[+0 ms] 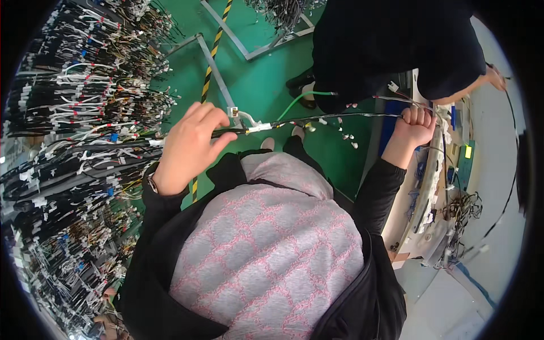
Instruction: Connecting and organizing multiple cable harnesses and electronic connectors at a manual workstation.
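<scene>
A long black wire harness point(351, 114) stretches between my two hands in front of my chest. My right hand point(418, 126) is closed in a fist around its right part. My left hand point(195, 141) is curled loosely round the left part, with the thumb and forefinger somewhat apart and the harness between them. Its other fingertips are hidden. Just right of that hand, a white connector point(233, 112) and white tape point(260, 127) show on the harness. A green wire point(294, 105) arcs up from it, and small white connectors point(347, 136) dangle below.
A large rack of bundled wire harnesses point(107, 85) fills the left side. A person in dark clothes point(391, 45) bends close at the upper right. Beside my right arm runs a workbench point(405, 226) with wires. Metal frames point(249, 55) and striped tape point(215, 42) lie beyond on the green floor.
</scene>
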A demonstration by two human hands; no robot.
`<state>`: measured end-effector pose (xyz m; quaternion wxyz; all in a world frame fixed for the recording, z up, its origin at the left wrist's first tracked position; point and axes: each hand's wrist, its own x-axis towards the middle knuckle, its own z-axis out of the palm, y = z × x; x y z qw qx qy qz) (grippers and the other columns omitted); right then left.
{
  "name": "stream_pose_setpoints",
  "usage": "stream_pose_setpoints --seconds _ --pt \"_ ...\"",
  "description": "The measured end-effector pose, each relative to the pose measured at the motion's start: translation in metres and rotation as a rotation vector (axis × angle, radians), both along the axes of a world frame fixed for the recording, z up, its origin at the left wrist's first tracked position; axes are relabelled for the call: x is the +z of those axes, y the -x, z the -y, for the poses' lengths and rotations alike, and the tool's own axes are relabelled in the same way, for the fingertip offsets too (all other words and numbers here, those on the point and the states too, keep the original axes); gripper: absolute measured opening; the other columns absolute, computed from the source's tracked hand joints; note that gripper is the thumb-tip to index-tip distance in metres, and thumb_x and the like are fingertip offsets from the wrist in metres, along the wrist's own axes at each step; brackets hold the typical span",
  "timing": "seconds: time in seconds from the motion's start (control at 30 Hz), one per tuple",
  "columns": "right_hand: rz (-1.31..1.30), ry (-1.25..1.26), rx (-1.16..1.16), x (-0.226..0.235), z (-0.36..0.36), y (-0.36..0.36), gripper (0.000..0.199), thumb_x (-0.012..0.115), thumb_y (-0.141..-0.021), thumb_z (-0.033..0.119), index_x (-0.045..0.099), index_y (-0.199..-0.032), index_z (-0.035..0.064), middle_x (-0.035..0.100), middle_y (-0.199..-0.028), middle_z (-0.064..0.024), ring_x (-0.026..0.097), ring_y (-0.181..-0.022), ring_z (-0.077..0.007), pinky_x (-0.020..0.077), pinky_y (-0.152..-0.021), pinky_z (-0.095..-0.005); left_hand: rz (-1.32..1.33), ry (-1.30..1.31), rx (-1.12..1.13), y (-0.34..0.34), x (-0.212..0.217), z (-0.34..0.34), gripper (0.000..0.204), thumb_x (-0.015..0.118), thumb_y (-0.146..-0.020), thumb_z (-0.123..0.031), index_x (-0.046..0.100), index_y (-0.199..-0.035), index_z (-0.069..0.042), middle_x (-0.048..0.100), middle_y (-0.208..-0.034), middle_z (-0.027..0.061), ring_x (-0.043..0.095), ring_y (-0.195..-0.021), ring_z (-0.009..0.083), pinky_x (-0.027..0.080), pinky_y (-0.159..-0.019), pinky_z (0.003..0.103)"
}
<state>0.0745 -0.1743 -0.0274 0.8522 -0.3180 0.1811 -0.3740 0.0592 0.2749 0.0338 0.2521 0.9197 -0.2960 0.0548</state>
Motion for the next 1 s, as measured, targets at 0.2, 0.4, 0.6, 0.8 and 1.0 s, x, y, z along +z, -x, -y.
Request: stream_pose_setpoints --seconds 0.2,0.4,0.6,0.8,1.0 --pt "0.393 -0.194 0.235 0.016 -0.030 -0.012 0.049 0.034 -0.102 0.037 0.024 -0.057 0.0186 0.019 -0.051 0.0036 0.015 -0.045 -0.0124 0.0128 -0.042 -0.0271 -0.061 -0.045 -0.115 0.012 0.006 0.027 0.020 0.075 -0.080 -0.012 0.056 -0.077 -0.006 0.054 -0.067 0.0071 0.055 -0.064 0.0267 0.044 -0.053 0.038" --pt "0.231 0.064 0.146 0.040 -0.033 -0.016 0.052 0.035 -0.104 0.042 0.023 -0.060 0.0175 0.017 -0.053 0.0032 0.015 -0.048 -0.0120 0.0131 -0.044 -0.0293 -0.145 0.016 -0.203 0.014 0.026 0.039 0.016 0.075 -0.080 -0.018 0.062 -0.083 -0.010 0.056 -0.065 0.0074 0.057 -0.055 0.0255 0.042 -0.046 0.036" --pt "-0.022 0.359 0.147 -0.007 0.027 0.060 0.054 0.044 -0.102 0.040 0.026 -0.057 0.0146 0.024 -0.050 0.0035 0.024 -0.045 -0.0117 0.0170 -0.044 -0.0305 -0.149 -0.292 0.009 0.001 -0.013 0.076 0.052 0.069 -0.086 -0.021 0.052 -0.131 -0.003 0.061 -0.114 0.0171 0.053 -0.114 0.0348 0.043 -0.096 0.041" --pt "-0.638 0.966 0.632 -0.041 0.048 0.182 0.051 0.051 -0.101 0.030 0.048 -0.060 -0.0002 0.042 -0.051 -0.0051 0.037 -0.049 -0.0155 0.0339 -0.048 -0.0358 -0.656 0.497 -0.674 0.001 -0.050 0.355 0.054 0.068 -0.088 -0.018 0.048 -0.135 0.000 0.057 -0.130 0.0133 0.051 -0.124 0.0242 0.040 -0.103 0.036" --pt "-1.030 1.372 0.401 -0.092 0.105 0.250 0.048 0.054 -0.094 0.037 0.063 -0.064 0.0016 0.060 -0.060 -0.0208 0.061 -0.061 -0.0412 0.0480 -0.058 -0.0517 0.077 0.270 -0.456 0.013 -0.077 0.576 0.033 0.074 -0.084 -0.034 0.061 -0.094 -0.005 0.057 -0.082 0.0076 0.056 -0.078 0.0278 0.046 -0.072 0.041"
